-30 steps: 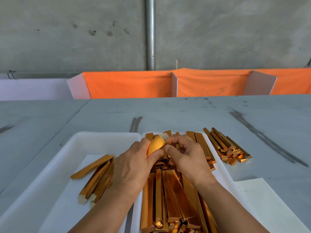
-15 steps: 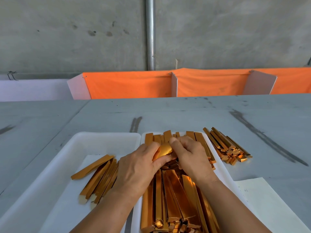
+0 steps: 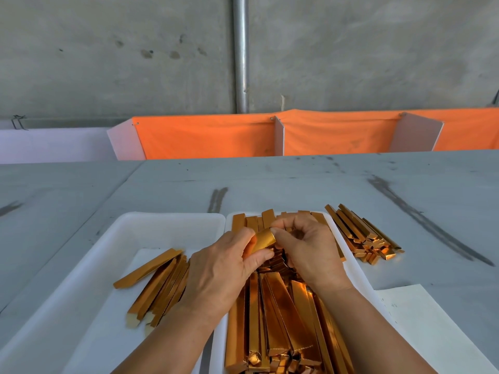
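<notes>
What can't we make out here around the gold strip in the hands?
Head view only.
- gold strip: mostly covered by left hand and right hand; shape unclear.
- right tray: near end cut off by frame bottom.
- paper sheet: faint marks too small to read.
- left tray strips: partly behind left hand.

Bare concrete wall (image 3: 108, 63), metal pipe (image 3: 240, 55), orange cloth dividers (image 3: 210, 136), grey table (image 3: 297, 182)

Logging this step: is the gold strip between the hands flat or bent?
Bent: the gold strip curves into an arch, pinched by the left hand and right hand above the right tray.
</notes>
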